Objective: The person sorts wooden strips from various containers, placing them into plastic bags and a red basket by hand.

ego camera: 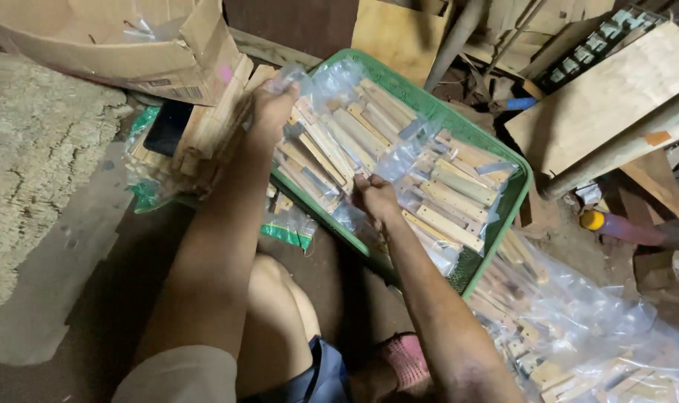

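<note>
Both hands, left hand (274, 104) and right hand (374, 195), pinch a clear bag (332, 142) (wooden sticks inside) over the green basket (459, 130).

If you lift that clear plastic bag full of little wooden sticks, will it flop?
Probably: the clear plastic bag of wooden sticks looks thin and crinkly, so it may sag between the left hand and right hand. The stiff sticks could slide and feel heavyish.

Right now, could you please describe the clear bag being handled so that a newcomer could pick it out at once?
Find the green plastic basket in the middle of the floor, full of bagged wooden pieces. The clear plastic bag lies at its near-left end, gripped by the left hand at its top corner and the right hand at its lower edge. Unlike the other bags, it is the only one held.
</note>
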